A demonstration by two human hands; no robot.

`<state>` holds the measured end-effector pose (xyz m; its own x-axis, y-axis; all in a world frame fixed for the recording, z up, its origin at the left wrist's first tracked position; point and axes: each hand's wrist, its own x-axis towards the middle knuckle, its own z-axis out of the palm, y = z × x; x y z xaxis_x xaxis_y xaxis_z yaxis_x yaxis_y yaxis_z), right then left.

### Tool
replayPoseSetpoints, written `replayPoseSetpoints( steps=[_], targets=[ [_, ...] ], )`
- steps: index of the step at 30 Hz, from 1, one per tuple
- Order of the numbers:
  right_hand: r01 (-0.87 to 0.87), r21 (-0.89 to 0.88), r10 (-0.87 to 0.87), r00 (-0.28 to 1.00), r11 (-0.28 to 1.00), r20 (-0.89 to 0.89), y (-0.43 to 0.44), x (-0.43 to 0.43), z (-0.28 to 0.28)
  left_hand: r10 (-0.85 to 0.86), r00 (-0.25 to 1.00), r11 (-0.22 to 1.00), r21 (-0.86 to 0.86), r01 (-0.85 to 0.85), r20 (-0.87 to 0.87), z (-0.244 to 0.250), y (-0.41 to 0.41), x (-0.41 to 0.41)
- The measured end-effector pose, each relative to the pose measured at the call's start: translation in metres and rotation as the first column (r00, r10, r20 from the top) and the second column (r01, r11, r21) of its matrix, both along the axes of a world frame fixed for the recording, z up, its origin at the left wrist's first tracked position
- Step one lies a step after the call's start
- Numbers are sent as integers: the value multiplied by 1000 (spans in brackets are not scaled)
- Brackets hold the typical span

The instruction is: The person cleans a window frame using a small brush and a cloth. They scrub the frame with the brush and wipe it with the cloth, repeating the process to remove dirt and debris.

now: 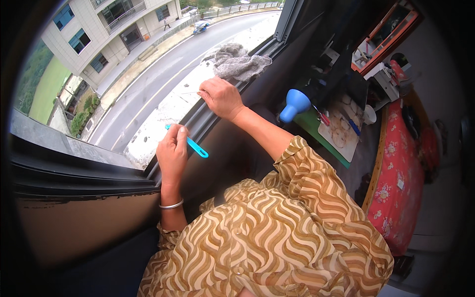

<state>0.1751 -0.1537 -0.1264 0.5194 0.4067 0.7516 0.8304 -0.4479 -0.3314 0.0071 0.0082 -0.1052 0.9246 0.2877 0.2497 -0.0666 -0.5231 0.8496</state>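
Note:
My left hand (172,150) grips a turquoise plastic handle (196,147) with a hole at its end. A short bit of turquoise shows past the fingers; the tool's working end is hidden or too small to name. Beneath both hands runs the dark metal track (202,118) of an open window. Farther along it, my right hand (224,98) has its thumb and fingertips pinched together. A thin pale line, perhaps a thread or wire, extends from them over the white outer ledge (170,107). Just beyond that hand, a grey rag (241,62) lies crumpled across ledge and track.
Outside, the ledge drops off towards a street (159,87) and a building (111,33). To my right are a blue lamp shade (296,105), a stained board (339,128) on a green surface, a white cup (369,114) and a red floral cover (395,178).

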Motion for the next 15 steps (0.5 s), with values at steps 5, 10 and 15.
replayPoseSetpoints(
  steps=[5, 10, 15],
  targets=[
    [-2, -8, 2, 1000, 1000, 8, 1, -1, 0, 10, 1000, 1000, -27, -11, -23, -1, 0, -2],
    [-26, -9, 26, 1000, 1000, 11, -2, 1, 1, 18, 1000, 995, -95, -18, 7, -1, -7, -1],
    [-18, -16, 19, 1000, 1000, 13, -3, -3, 5, 70, 997, 995, -69, -73, -43, 4, -13, -2]
  ],
)
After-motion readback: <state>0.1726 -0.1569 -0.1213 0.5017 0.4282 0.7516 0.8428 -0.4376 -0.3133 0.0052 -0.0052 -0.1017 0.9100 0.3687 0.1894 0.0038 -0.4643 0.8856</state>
